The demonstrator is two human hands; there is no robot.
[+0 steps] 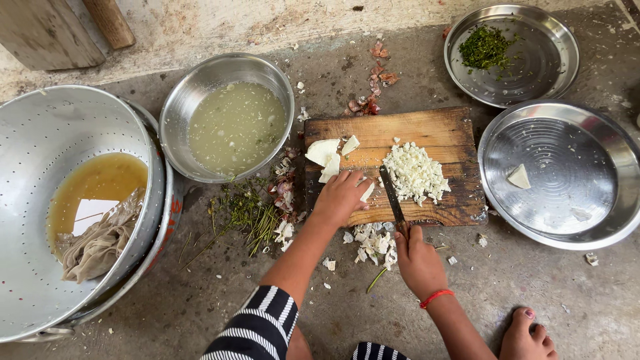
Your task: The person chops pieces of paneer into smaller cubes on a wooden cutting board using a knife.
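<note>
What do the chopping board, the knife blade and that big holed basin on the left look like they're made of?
Chopping board: wood, worn and stained, with visible grain. Knife blade: dark metal, probably steel, dull rather than shiny. Holed basin: matte silvery metal, likely aluminium, judging by its soft grey sheen.

I see a white veg piece [366, 192] on the wooden cutting board [427, 130], pinned flat near the board's front-left edge, mostly hidden. The knife [392, 195] has a dark blade, tip pointing away, edge down just right of that piece. A chopped white pile [415, 173] sits mid-board, right of the blade. Bigger white chunks [325, 155] lie at the board's left end.
</note>
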